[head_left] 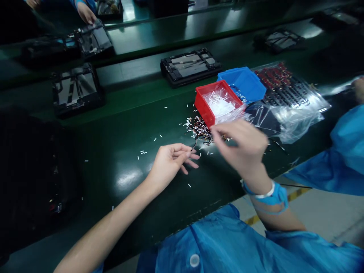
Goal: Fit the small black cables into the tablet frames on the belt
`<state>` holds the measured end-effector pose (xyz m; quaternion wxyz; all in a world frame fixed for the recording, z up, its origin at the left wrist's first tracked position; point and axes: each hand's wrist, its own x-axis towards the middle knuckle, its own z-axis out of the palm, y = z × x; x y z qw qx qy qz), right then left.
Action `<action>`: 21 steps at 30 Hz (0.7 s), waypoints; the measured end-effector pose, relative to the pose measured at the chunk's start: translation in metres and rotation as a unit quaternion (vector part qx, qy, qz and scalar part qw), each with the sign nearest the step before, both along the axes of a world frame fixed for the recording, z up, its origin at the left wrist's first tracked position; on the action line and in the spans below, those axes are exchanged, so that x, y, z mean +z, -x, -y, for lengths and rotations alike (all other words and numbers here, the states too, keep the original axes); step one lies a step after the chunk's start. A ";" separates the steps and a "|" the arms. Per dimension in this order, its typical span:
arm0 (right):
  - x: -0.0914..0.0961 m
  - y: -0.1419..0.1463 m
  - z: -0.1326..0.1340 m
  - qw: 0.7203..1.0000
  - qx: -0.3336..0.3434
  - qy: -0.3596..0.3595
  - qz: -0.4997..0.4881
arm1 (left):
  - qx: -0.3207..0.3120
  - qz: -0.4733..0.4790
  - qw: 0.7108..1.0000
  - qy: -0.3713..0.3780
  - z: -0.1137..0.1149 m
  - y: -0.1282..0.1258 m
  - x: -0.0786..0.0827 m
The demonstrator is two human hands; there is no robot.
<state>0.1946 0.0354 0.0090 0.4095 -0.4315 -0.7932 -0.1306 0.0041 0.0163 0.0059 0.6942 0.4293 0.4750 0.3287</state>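
In the head view my left hand (174, 159) is closed at thumb and forefinger on a thin dark cable (194, 144), its other fingers loosely spread. My right hand (241, 142), slightly blurred, hovers at the near corner of a red bin (205, 107). Its thumb and forefinger meet in a pinch; whatever may be between them is too small to make out. White slips fill a clear bag (220, 104) inside the red bin. Between my hands and that bin lies a heap of small dark and coppery parts (199, 127) mixed with white slips.
Behind the red bin stands a blue bin (244, 81). Bagged rows of red and black parts (287, 85) lie to the right. Open device housings (190, 66) sit along the green bench (119, 129). A co-worker's hand (85, 13) touches one at upper left; a blue sleeve (341, 151) is at right.
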 end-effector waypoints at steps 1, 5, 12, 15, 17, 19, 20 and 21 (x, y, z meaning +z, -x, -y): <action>0.003 -0.009 -0.009 0.999 -0.044 -0.007 0.005 | 0.003 0.004 1.000 0.001 -0.001 0.001 0.000; 0.007 -0.021 -0.025 0.994 -0.107 -0.013 0.023 | 0.007 0.019 1.000 0.009 -0.005 0.003 -0.001; -0.008 0.013 -0.007 0.989 0.138 -0.002 0.058 | -0.043 0.069 0.996 0.041 -0.004 0.011 0.003; -0.005 0.008 -0.009 0.992 0.124 0.012 -0.007 | -0.023 0.024 0.999 -0.012 -0.028 0.016 0.006; -0.002 0.002 -0.011 0.994 0.098 0.022 -0.040 | 0.052 -0.067 0.991 -0.108 -0.066 0.017 0.005; 0.000 -0.004 -0.010 0.995 0.081 0.026 -0.056 | 0.139 -0.187 0.953 -0.193 -0.120 0.015 0.001; 0.001 -0.006 -0.009 0.995 0.080 0.026 -0.060 | 0.172 -0.256 0.930 -0.202 -0.149 0.012 -0.002; 0.001 -0.007 -0.009 0.994 0.082 0.029 -0.064 | 0.188 -0.287 0.919 -0.195 -0.179 0.010 -0.005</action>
